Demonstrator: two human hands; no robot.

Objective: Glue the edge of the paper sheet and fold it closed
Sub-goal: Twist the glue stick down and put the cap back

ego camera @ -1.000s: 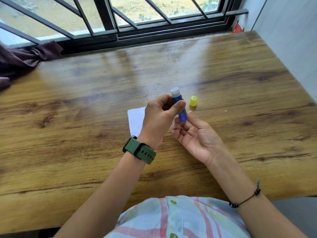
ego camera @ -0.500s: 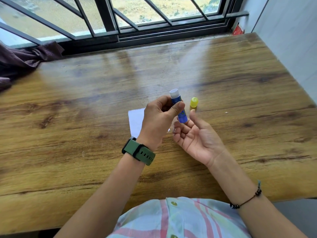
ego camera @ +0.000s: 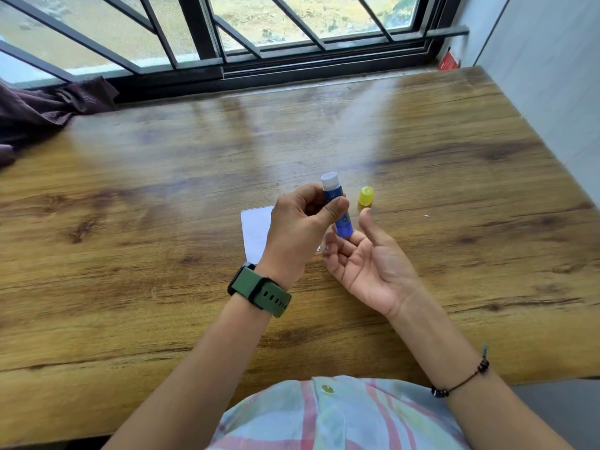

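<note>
Left hand (ego camera: 300,225) raised over the middle of the table (ego camera: 130,196), back of the hand toward the camera, wrist bent slightly up, forearm running in from lower left. Fingers (ego camera: 302,196) curled inward and thumb pressed across, clamped on the blue glue stick (ego camera: 337,207). Stick nearly upright, tilted a little to the left at the top, white uncapped tip uppermost, lower end sticking out below the thumb. Green watch (ego camera: 259,292) strapped on the left wrist.

Right hand (ego camera: 367,261) just beside and below, palm turned up and toward the left hand, forearm coming in from lower right. Fingers spread apart and loosely bent, holding nothing; fingertips close under the lower end of the stick, contact not clear from this angle. Thumb pointing up and away from the palm. Thin dark beaded bracelet (ego camera: 461,381) on the right wrist.

White paper sheet (ego camera: 256,232) flat on the table, directly under and behind the left hand, mostly hidden by it; only its left part and near-left corner visible. Yellow cap (ego camera: 366,196) standing on the table just right of the stick, apart from both hands.

Dark cloth (ego camera: 48,108) bunched at the far left by the window (ego camera: 227,34). Checked shirt (ego camera: 341,417) at the bottom edge of the view.
</note>
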